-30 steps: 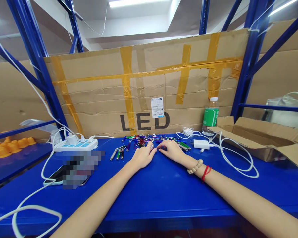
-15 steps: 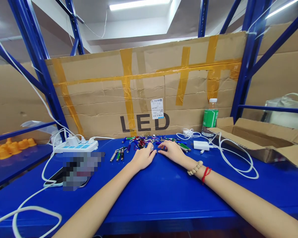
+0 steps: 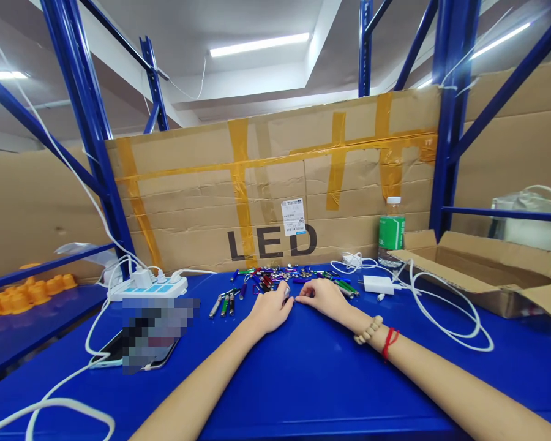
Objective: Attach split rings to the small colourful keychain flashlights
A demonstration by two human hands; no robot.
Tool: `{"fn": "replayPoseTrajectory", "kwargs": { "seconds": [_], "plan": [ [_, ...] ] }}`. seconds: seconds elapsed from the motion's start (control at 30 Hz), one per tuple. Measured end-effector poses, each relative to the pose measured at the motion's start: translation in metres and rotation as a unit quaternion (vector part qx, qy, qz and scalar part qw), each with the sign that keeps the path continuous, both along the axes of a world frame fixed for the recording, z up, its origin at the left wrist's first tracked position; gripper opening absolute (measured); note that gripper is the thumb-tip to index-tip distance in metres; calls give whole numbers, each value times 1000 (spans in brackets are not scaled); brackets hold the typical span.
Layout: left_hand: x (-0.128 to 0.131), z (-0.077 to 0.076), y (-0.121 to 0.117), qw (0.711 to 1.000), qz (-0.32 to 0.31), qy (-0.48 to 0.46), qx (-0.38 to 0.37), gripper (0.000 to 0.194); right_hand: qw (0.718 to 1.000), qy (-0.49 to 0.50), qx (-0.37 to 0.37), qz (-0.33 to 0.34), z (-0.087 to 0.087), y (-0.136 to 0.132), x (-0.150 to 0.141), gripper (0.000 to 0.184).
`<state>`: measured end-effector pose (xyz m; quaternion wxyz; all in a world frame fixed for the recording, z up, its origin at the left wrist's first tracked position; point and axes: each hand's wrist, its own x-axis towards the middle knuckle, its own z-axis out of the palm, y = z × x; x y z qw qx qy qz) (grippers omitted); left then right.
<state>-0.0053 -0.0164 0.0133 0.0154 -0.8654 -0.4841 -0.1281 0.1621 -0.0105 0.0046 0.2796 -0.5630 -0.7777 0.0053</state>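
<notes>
My left hand (image 3: pixel 270 310) is closed low over the blue tabletop, fingers curled round a small silvery piece (image 3: pixel 286 294) that is mostly hidden. Close to its right, my right hand (image 3: pixel 324 300) pinches with thumb and forefinger at a tiny dark part near the left thumb; what it is I cannot make out. Behind both hands lies a pile of small metal tubes (image 3: pixel 269 278) in red, blue, purple and green, some with rings or clips. To the left, a silver tube (image 3: pixel 215 305), a green tube (image 3: pixel 224 305) and a black tube (image 3: pixel 232 304) lie side by side.
A white power strip (image 3: pixel 165 288) and a blurred-out phone (image 3: pixel 110 349) with cables lie left. At right are a white charger (image 3: pixel 377 284), a looped cable (image 3: pixel 475 312), a green-labelled bottle (image 3: pixel 391 236) and an open cardboard box (image 3: pixel 500 294). A cardboard sheet (image 3: pixel 202 202) stands behind.
The camera has tilted up slightly, so everything sits lower in view. My right thumb and forefinger have come together in a pinch, nearer to the left hand.
</notes>
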Motion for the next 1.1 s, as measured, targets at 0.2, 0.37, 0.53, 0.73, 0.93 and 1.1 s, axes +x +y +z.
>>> {"fn": "replayPoseTrajectory", "kwargs": {
  "seconds": [0.2, 0.37, 0.53, 0.73, 0.93, 1.1],
  "plan": [
    [-1, 0, -1, 1000, -3, -7, 8, 20, 1000, -4, 4, 5, -7, 1, -2, 20],
    [-1, 2, -3, 1000, -5, -5, 2, 19, 999, 9, 27, 26, -11, 3, -3, 24],
    [-1, 0, -2, 1000, -6, -3, 5, 19, 997, 45, 46, 48, -9, 2, -6, 26],
    [-2, 0, -1, 1000, -11, -2, 6, 19, 996, 40, 44, 66, -7, 0, -7, 22],
    [-1, 3, -4, 1000, -7, 9, -1, 21, 995, 49, 57, 60, -8, 1, -6, 21],
    [-2, 2, -2, 1000, -15, 11, 3, 23, 995, 56, 66, 47, -6, 0, -7, 27]
  ]
}}
